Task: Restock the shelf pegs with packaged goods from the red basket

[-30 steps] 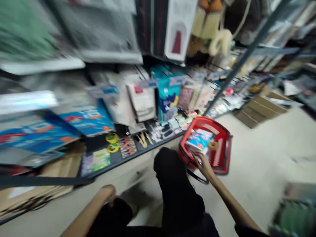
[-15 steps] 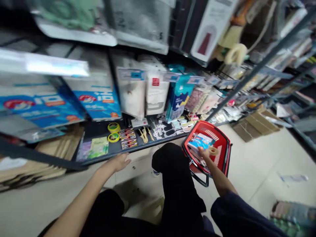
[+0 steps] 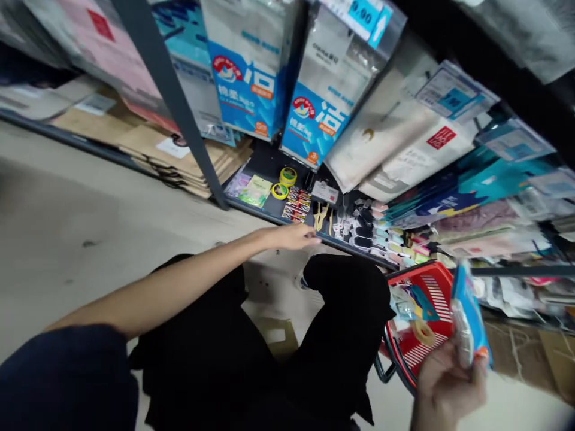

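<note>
My right hand is closed around a flat blue-and-white plastic packet, held upright above the red shopping basket. Inside the basket lie a teal package and a ring-shaped tan item. At the front edge of the bottom shelf, my left hand reaches out, fingers loosely extended with nothing seen in them. Just beyond it are small wooden-handled brushes, striped red packs and yellow round tins.
Blue-and-white bags hang above the bottom shelf. A dark metal post stands at left, beside stacked brown paper bags. Dark hairbrushes lie further right. Cardboard rests on the floor beyond the basket.
My right hand has lifted the packet out of the basket. My left hand remains near the shelf edge, now beside the brushes. The view has swung left and tilted.
</note>
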{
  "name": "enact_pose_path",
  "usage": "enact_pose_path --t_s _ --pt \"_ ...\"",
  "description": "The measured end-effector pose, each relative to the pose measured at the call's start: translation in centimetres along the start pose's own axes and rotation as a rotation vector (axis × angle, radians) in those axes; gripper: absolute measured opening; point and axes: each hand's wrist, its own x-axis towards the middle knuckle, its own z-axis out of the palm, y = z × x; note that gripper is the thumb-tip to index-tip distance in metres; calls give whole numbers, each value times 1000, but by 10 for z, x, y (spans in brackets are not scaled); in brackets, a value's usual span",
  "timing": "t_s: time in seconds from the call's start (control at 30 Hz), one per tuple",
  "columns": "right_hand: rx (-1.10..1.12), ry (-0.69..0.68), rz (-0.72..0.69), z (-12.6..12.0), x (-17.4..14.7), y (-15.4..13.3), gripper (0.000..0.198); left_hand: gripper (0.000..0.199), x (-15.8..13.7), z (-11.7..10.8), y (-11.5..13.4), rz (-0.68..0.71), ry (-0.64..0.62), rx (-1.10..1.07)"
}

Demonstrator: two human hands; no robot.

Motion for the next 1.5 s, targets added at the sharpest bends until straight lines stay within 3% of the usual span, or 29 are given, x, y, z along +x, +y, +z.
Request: enact_pose_path --t_s 0.07,0.13,0.23,0.3,0.33,0.47,0.57,0.67,0.83,1.07,1.17,1.5 --pt "109 -59 31 51 -34 -10 47 63 0 -8 20 105 -13 -354" --pt "144 -230 157 108 -62 -12 45 78 -6 -19 36 147 -18 -700" --pt "80 -761 380 178 -74 -10 48 92 -23 -36 46 206 121 -976" --pt "58 -1108 446 213 -59 -8 57 92 -36 -45 43 220 194 -1024" --pt "67 -1196 447 229 -46 -8 62 91 -41 -49 39 218 213 -1033" --pt "134 -1137 359 294 17 -1 65 86 -56 -55 20 158 377 -1036" --pt "156 -1096 275 330 46 15 60 75 -55 -55 14 56 546 -1014" --pt "140 -1028 247 341 49 31 60 64 -46 -54 10 8 632 -985" --pt "174 -1032 241 334 41 37 59 47 -32 -51 -4 -28 761 -953" --pt "158 -1100 324 322 49 52 59 59 -27 -51 -17 30 769 -763" --pt "167 -1115 337 322 48 58 59 53 -22 -53 -18 -10 777 -706" --pt "348 -982 316 328 53 47 52 38 -17 -51 -19 -66 726 -818"
